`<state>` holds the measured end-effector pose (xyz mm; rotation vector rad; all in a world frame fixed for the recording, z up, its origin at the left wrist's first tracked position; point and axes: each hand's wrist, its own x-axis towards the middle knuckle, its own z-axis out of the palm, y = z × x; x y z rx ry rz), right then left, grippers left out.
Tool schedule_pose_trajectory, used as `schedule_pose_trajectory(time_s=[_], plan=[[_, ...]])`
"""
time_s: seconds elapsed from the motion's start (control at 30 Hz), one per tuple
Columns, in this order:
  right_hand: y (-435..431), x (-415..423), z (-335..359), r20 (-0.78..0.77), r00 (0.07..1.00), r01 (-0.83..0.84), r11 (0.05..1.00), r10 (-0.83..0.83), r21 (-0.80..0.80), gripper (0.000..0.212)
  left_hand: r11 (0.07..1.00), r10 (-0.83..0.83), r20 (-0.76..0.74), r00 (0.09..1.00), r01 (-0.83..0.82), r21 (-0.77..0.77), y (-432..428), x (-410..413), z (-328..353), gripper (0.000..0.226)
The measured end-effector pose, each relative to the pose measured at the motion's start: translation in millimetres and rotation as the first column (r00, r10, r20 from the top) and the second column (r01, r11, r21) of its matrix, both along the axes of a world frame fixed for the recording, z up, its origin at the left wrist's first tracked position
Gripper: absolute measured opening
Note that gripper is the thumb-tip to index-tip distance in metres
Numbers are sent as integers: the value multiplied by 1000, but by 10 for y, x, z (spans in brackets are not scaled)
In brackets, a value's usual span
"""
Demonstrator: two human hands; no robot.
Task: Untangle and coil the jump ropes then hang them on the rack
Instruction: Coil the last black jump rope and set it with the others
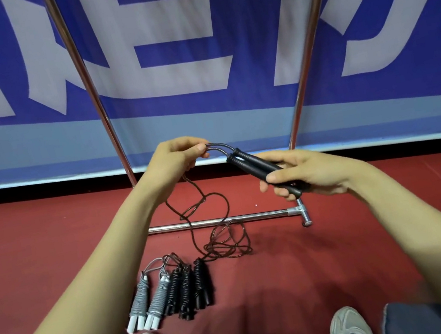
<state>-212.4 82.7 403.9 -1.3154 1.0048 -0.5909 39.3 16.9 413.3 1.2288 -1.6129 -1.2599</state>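
Coiled ropes [173,292] on floor [331,250]; loose rope [229,249] crosses rack base bar [257,215]

**Colour key.** Two handles [261,170] are shown in matt black, and the loose rope [228,209] running from them is rendered in a dark brown-black. The floor [305,269] is coloured a uniform brick red. Towards the floor's near edge, two grey coiled ropes [140,301] are banded in grey and white, with white handle ends. Beside them, three black coiled ropes [185,293] are seen in solid black. The rack [217,221] is finished in bright chrome. The banner [184,85] along the floor's far edge is printed deep blue with pale grey-white lettering above a light blue band. The shoes [349,326] are grey-white.
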Motion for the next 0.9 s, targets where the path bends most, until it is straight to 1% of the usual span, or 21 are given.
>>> schedule_pose_trajectory(time_s=[0.07,0.1,0.13,0.17,0.2,0.23,0.27,0.3,0.33,0.37,0.4,0.43,0.5,0.53,0.57,0.63,0.7,0.73,0.8,0.87,0.9], plan=[[-22,-3,-13,-65,998,23,1000,-24,-15,49,997,38,41,998,-35,-72,-3,14,9,11],[-28,-1,-18,-150,988,33,998,-41,-61,51,991,65,106,992,-52,-120,-2,11,6,9],[-46,-2,-29,-286,955,32,987,-76,-156,52,985,80,190,978,-48,-168,15,-3,13,8],[-71,-3,-37,-447,884,4,958,-137,-285,54,978,90,270,959,-34,-207,40,-36,9,8],[-112,-4,-61,-597,768,-50,908,-231,-416,55,974,96,310,946,-25,-224,82,-89,2,9],[-153,14,-89,-696,630,-110,848,-344,-519,57,977,95,293,951,-34,-209,122,-158,-20,11],[-184,51,-115,-732,499,-149,786,-464,-600,58,989,85,205,975,-57,-139,177,-241,-26,15],[-204,110,-130,-716,406,-159,727,-568,-668,59,997,70,82,994,-68,-32,243,-326,-21,21],[-226,172,-149,-676,359,-140,678,-644,-721,60,997,44,-43,998,-41,73,309,-409,-16,25],[-249,224,-154,-628,360,-92,643,-690,-760,60,991,6,-136,991,12,133,362,-481,-23,28],[-290,244,-175,-574,404,-9,625,-712,-781,60,987,-50,-178,983,76,143,400,-534,-50,30],[-315,263,-180,-499,496,113,622,-711,-774,59,984,-113,-175,978,135,118,427,-564,-84,32],[-350,305,-186,-252,708,387,662,-660,-642,58,981,-193,-39,980,194,26,444,-589,-146,45],[-353,342,-187,-94,770,491,680,-631,-545,57,979,-203,51,978,204,-27,446,-585,-156,50],[-348,395,-186,62,796,562,697,-602,-446,56,977,-194,116,974,203,-70,435,-578,-164,55],[-352,528,-184,276,776,629,722,-567,-287,52,969,-198,146,969,216,-118,436,-574,-155,63],[-378,627,-178,392,714,675,720,-580,-164,49,959,-196,152,969,222,-179,475,-598,-159,65],[-392,657,-177,434,677,693,714,-594,-103,47,960,-150,152,977,181,-214,499,-619,-181,62],[-396,702,-157,491,621,698,716,-611,9,37,968,-3,85,996,24,-249,529,-656,-207,45],[-390,734,-134,515,602,680,729,-611,70,31,960,96,8,995,-91,-265,503,-656,-238,32],[-390,742,-125,520,598,674,733,-610,85,32,952,119,6,993,-112,-286,480,-650,-255,30]])
